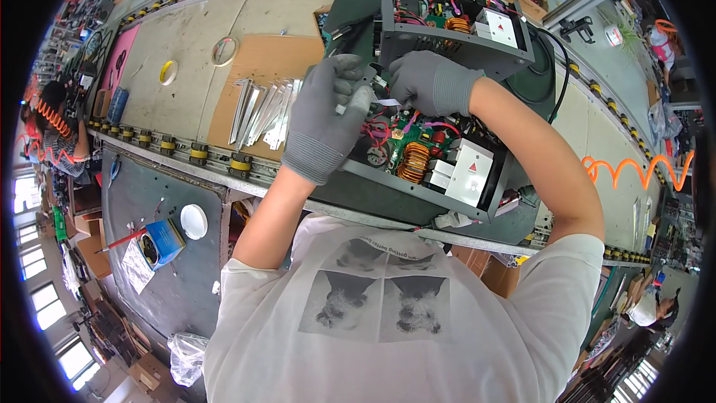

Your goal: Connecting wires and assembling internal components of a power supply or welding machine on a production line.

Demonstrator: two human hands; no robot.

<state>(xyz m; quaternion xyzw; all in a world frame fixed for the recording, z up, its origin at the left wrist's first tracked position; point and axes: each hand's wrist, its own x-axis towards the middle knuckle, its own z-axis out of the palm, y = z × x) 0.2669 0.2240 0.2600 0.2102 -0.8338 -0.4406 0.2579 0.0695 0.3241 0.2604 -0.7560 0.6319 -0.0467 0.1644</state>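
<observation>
Both my hands wear grey gloves and meet over an open electronics unit in a dark metal case. Inside it sit a copper-wound coil, a white block with a red triangle and pink and red wires. At the unit's left side, my left hand has its fingers curled by a small grey part; its exact grip is hidden. My right hand is closed at the unit's far side, near a white flat strip; its fingertips are out of sight. Behind stands a similar open unit.
Left of the units, thin metal strips lie on a cardboard sheet, with tape rolls beyond. Yellow-and-black rollers edge the bench. A side table holds a blue box and white lid. A black cable loops at right.
</observation>
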